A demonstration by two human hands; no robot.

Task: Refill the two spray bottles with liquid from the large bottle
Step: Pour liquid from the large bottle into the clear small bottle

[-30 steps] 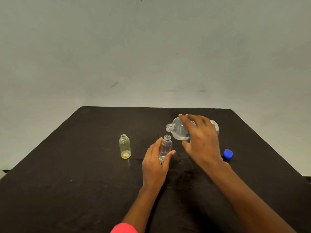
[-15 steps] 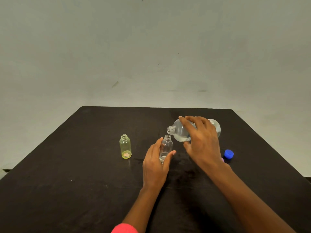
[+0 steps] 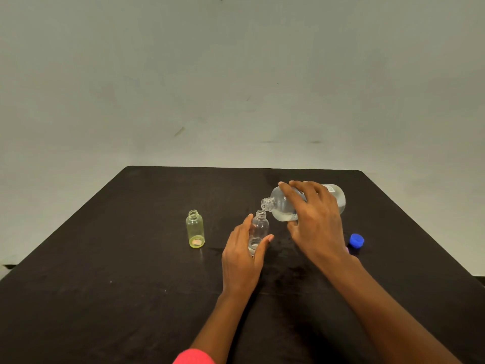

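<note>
Tipped large bottle [image 3: 282,206] lower; gripped mid-body in right hand [image 3: 317,222]. Clasped light, tippy clear spray bottle [image 3: 260,224] low in left hand [image 3: 241,256].

Just one head cam, it's looking forward and down across the black table [image 3: 105,298]; it's sitting close above the left hand [image 3: 242,254] and right hand [image 3: 316,219].

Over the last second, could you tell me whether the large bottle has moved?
Yes, slightly: the large bottle in the right hand has dipped its neck lower, closer to the clear spray bottle, which has stayed put.
</note>
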